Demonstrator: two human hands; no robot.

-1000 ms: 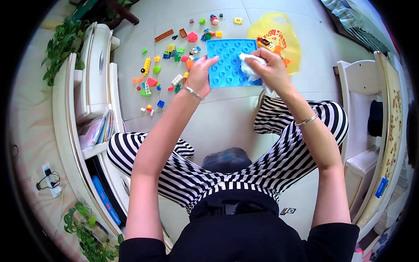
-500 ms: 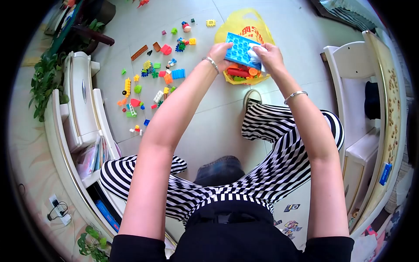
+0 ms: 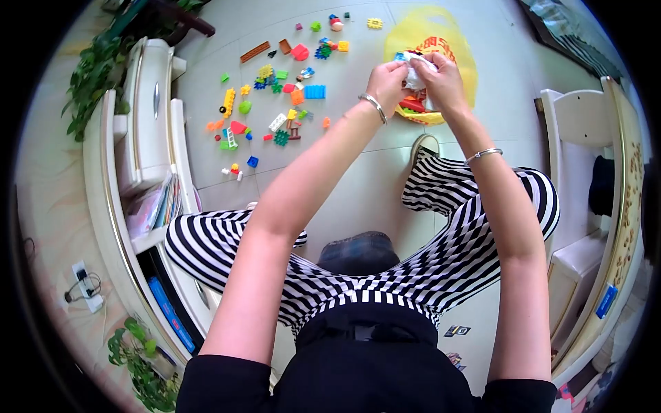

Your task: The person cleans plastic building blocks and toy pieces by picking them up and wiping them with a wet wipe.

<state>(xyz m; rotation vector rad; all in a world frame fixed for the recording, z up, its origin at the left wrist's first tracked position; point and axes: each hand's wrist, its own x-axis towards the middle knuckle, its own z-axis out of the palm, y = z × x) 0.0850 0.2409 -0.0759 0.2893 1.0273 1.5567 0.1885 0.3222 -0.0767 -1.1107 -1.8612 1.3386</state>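
Both my hands are close together over the yellow plastic bag (image 3: 454,48), which lies on the floor with red and orange pieces in its mouth. My right hand (image 3: 442,81) is closed on a white cloth (image 3: 416,77). The fingers of my left hand (image 3: 389,82) are pinched at the cloth's left side, next to a small blue piece (image 3: 400,56); whether they grip the piece or the cloth is unclear. Most of the blue piece is hidden by the fingers and cloth.
Many toy bricks lie scattered on the floor at the left, among them a blue block (image 3: 315,91) and a yellow one (image 3: 228,102). A white cabinet (image 3: 155,103) stands left, a white chair (image 3: 582,124) right. My striped legs are spread around a dark stool (image 3: 358,252).
The large blue studded board is no longer visible in my left hand. Both hands have come together over the bag, and the camera view has shifted.
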